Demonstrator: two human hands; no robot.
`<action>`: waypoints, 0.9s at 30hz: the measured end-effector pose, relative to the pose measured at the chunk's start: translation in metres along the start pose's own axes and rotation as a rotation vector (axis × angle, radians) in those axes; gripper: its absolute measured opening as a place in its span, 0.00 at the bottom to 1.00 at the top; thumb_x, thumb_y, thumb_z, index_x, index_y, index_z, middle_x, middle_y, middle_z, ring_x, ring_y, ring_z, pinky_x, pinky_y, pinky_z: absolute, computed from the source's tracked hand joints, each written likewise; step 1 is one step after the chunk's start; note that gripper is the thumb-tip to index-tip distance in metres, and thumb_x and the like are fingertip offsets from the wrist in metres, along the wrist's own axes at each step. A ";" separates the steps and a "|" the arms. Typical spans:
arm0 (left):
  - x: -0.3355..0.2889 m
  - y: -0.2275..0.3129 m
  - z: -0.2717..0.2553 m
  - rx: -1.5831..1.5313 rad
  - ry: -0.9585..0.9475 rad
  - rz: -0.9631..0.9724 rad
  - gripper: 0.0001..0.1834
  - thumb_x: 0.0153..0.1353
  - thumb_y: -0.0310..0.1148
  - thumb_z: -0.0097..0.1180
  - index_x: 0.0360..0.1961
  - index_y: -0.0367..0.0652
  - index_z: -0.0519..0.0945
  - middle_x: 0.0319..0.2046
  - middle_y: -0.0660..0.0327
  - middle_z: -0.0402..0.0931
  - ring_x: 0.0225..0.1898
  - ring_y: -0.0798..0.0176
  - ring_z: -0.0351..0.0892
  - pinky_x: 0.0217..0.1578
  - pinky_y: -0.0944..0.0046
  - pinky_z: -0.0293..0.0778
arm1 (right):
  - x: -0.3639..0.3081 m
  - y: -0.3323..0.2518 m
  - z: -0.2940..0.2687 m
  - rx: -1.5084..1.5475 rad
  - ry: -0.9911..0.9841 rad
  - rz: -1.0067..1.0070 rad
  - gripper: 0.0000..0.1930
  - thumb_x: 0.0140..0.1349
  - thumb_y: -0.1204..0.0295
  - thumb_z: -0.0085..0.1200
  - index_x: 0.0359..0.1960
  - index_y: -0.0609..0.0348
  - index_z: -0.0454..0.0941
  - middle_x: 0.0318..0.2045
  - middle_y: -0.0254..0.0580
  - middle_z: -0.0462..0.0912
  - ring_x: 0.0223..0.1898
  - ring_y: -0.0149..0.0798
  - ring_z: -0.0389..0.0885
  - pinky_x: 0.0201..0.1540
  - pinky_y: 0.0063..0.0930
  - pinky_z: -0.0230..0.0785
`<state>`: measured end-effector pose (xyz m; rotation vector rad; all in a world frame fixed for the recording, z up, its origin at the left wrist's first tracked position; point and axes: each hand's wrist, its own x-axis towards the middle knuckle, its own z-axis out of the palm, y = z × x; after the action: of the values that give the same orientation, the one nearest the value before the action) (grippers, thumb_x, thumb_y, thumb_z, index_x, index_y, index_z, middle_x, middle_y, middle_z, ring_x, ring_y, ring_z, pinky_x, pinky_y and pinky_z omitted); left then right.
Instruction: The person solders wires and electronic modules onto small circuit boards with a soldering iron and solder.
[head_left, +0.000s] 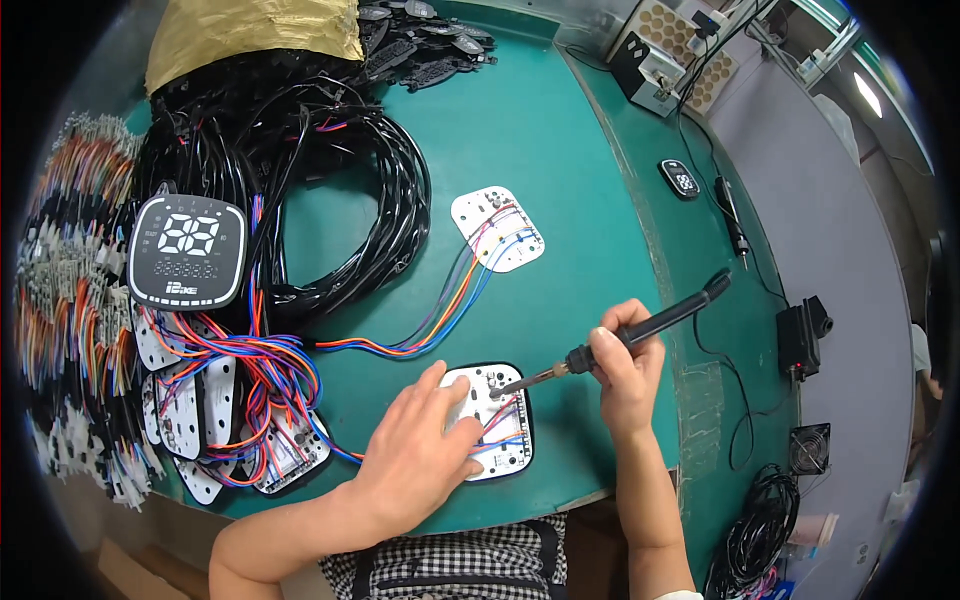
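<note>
My right hand (632,370) grips the black handle of a soldering iron (665,318). Its metal tip reaches down and left to the upper part of a white circuit board (512,457). This board sits in a dark rounded casing on the table in front of me. My left hand (415,450) lies over the board's left side, fingers stretched and thumb apart, pressing it down. Red and blue wires (512,440) cross the board; part of them is hidden under that hand. Farther back lies a second white board (475,212) with several coloured wires attached.
On the left are a large coil of black cable (405,235), piled wired boards (180,415), a square display unit (187,250) and bundled wire ends (80,300). At right stand a small display (679,180), a black box (798,340), a fan (809,450) and coiled cable (755,530).
</note>
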<state>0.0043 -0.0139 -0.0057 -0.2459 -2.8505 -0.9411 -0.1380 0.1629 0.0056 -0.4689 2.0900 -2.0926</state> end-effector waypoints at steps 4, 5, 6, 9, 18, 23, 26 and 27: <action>-0.002 -0.002 -0.005 -0.028 0.003 0.028 0.19 0.38 0.33 0.70 0.34 0.44 0.80 0.53 0.48 0.69 0.57 0.36 0.63 0.52 0.47 0.66 | 0.000 0.009 0.002 0.052 -0.076 0.012 0.09 0.54 0.71 0.55 0.27 0.58 0.67 0.21 0.25 0.66 0.22 0.18 0.60 0.23 0.14 0.51; -0.004 -0.004 -0.005 -0.032 -0.005 0.039 0.19 0.39 0.34 0.69 0.36 0.44 0.82 0.52 0.47 0.70 0.56 0.34 0.64 0.52 0.46 0.66 | 0.000 0.009 0.001 0.049 -0.096 0.002 0.09 0.54 0.71 0.56 0.27 0.58 0.67 0.21 0.25 0.66 0.22 0.18 0.61 0.23 0.14 0.52; -0.004 -0.004 -0.004 -0.035 -0.010 0.037 0.19 0.39 0.34 0.69 0.36 0.44 0.82 0.52 0.47 0.70 0.56 0.34 0.64 0.52 0.46 0.66 | 0.000 0.010 0.001 0.049 -0.094 0.007 0.09 0.54 0.71 0.56 0.27 0.58 0.67 0.21 0.25 0.66 0.22 0.18 0.61 0.23 0.14 0.52; -0.004 -0.003 -0.006 0.058 -0.020 0.060 0.20 0.38 0.34 0.69 0.37 0.46 0.82 0.52 0.48 0.70 0.56 0.33 0.64 0.52 0.46 0.66 | -0.001 0.010 0.006 0.082 -0.111 -0.006 0.09 0.54 0.71 0.56 0.28 0.58 0.67 0.21 0.25 0.67 0.21 0.18 0.61 0.22 0.14 0.52; -0.017 0.007 -0.012 0.350 -0.056 0.030 0.27 0.40 0.40 0.68 0.46 0.54 0.79 0.56 0.43 0.64 0.55 0.36 0.65 0.48 0.39 0.67 | -0.010 0.014 0.019 0.078 -0.250 -0.022 0.10 0.52 0.73 0.58 0.29 0.61 0.69 0.21 0.28 0.70 0.21 0.18 0.62 0.22 0.14 0.53; -0.018 0.004 -0.022 0.383 -0.171 0.059 0.27 0.45 0.39 0.64 0.51 0.56 0.76 0.58 0.43 0.62 0.56 0.39 0.65 0.47 0.38 0.66 | -0.013 0.016 0.021 0.046 -0.275 -0.027 0.10 0.51 0.73 0.59 0.29 0.60 0.69 0.22 0.27 0.70 0.21 0.18 0.62 0.22 0.14 0.53; -0.017 0.002 -0.022 0.377 -0.171 0.065 0.23 0.49 0.36 0.58 0.51 0.55 0.76 0.57 0.42 0.63 0.56 0.39 0.65 0.47 0.37 0.66 | -0.013 0.019 0.021 0.062 -0.270 -0.004 0.10 0.51 0.73 0.59 0.29 0.60 0.69 0.21 0.27 0.70 0.21 0.18 0.62 0.22 0.14 0.53; -0.017 0.002 -0.022 0.369 -0.168 0.069 0.22 0.51 0.34 0.55 0.51 0.54 0.76 0.57 0.42 0.63 0.56 0.40 0.66 0.47 0.37 0.66 | -0.013 0.020 0.022 0.068 -0.259 -0.020 0.11 0.51 0.72 0.60 0.29 0.60 0.68 0.20 0.27 0.70 0.20 0.18 0.61 0.22 0.14 0.52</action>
<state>0.0231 -0.0270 0.0103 -0.3946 -3.0722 -0.3842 -0.1210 0.1459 -0.0159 -0.7112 1.8710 -1.9834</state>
